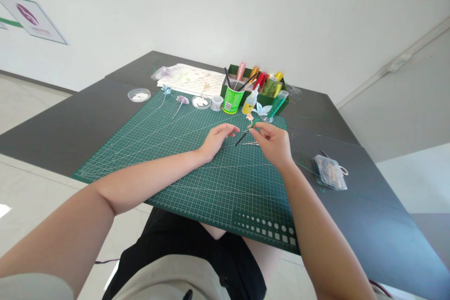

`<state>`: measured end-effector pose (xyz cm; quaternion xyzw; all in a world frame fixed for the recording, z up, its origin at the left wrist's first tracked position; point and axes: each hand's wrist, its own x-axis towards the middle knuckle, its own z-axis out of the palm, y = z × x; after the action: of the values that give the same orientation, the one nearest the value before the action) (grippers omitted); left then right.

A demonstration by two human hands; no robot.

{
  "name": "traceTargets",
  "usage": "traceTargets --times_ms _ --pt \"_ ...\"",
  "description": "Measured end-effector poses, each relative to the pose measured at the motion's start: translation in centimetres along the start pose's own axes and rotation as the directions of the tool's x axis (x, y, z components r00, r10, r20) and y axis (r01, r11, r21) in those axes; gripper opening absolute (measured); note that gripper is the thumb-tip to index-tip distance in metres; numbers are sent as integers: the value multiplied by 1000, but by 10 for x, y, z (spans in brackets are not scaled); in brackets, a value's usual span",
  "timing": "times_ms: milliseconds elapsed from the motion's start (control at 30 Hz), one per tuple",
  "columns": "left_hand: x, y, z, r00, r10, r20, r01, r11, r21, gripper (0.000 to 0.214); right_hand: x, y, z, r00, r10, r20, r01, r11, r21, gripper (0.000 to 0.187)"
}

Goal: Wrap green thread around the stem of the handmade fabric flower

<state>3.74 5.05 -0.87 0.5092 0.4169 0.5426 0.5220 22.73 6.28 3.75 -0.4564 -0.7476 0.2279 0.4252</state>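
My right hand [273, 143] is closed in a pinch round a thin dark stick [245, 134] with a green wrapped part and a small pale flower tip [250, 117]. It hovers over the far middle of the green cutting mat [197, 178]. My left hand [217, 138] rests on the mat just left of the stick's lower end, fingers loosely curled and pinched together; what they hold is too small to see. Metal tweezers [251, 143] lie on the mat under my right hand.
At the mat's far edge stand a green cup [232, 99] with sticks, a small glue bottle [250, 101], a green box [270, 98] of glitter tubes, small round dishes [201, 102] and wire flowers [182, 100]. A plastic bag [329, 172] lies on the dark table at right.
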Motion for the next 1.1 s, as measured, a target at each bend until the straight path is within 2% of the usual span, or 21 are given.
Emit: traceTargets --times_ms 200,367,533,833,1100 --pt "-2 -2 5 992 33 125 -16 991 -136 23 -6 -13 6 994 5 106 -15 995 95 19" --pt "-7 0 9 960 -39 276 101 972 -214 39 -7 -13 11 986 58 154 -89 976 200 22" --pt "-9 4 9 936 -102 338 189 953 -235 45 -6 -10 17 970 119 212 -179 940 291 32" --pt "-8 6 9 946 -118 301 183 963 -199 30 -5 0 21 962 184 204 -238 927 289 29" --pt "-6 5 8 975 -130 180 149 984 -96 33 -3 -1 14 982 132 134 -152 977 152 24"
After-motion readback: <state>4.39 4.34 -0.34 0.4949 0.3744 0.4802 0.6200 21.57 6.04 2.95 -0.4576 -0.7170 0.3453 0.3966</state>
